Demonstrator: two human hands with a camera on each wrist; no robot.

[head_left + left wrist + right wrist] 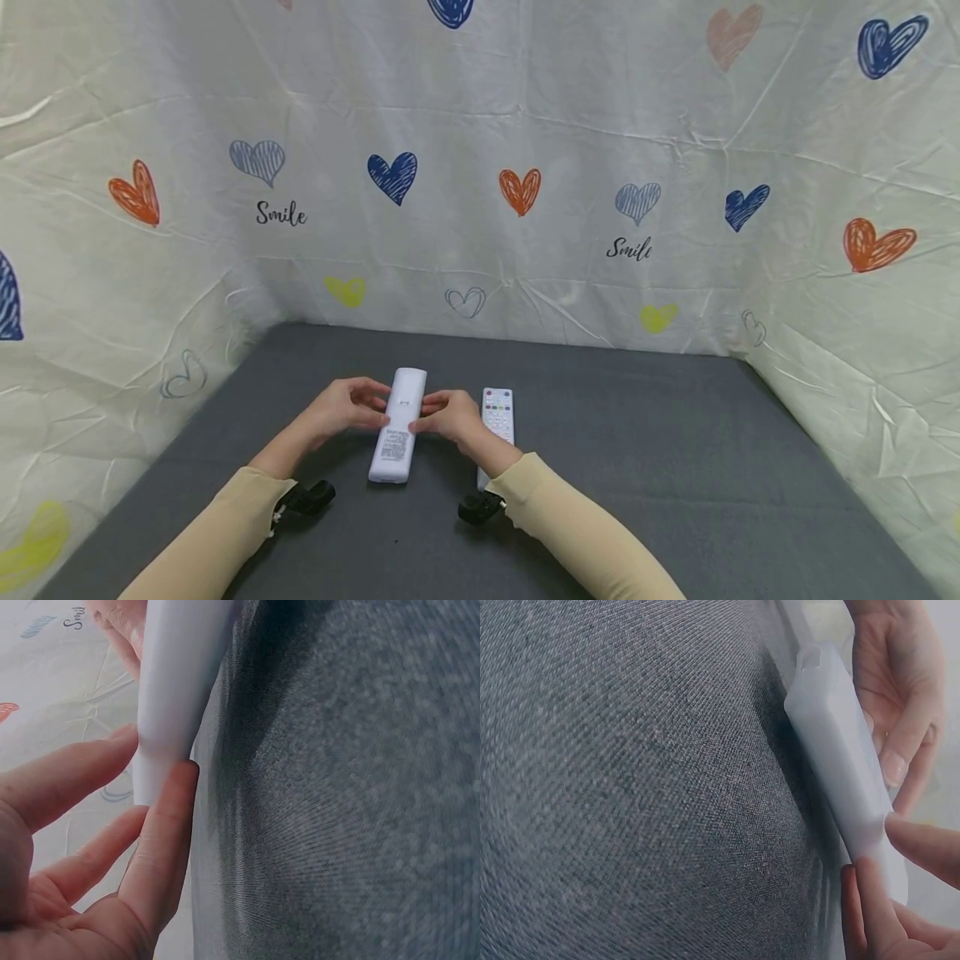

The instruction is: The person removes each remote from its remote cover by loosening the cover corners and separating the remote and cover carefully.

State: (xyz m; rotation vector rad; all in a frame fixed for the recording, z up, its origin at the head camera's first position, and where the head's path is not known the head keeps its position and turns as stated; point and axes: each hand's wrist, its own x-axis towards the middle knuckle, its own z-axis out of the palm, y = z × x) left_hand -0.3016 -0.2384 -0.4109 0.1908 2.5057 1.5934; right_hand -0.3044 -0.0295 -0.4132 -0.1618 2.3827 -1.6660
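Observation:
A white remote control [402, 417] is held between my two hands with its back up, a block of small print near its lower end. My left hand [343, 410] grips its left edge, thumb on the upper face and fingertips against the side and underside. On the right edge, my right hand [454, 416] pinches it between thumb and fingers. In the right wrist view the remote's side [836, 742] is tilted close over the dark cloth. A second white remote control [498, 414] lies buttons up to the right, partly hidden by my right forearm.
Dark grey cloth [660, 450] covers the table. White fabric [465, 242] printed with hearts and the word Smile stands around the back and both sides. A black wrist camera [311, 498] sits on the left wrist, another [480, 507] on the right.

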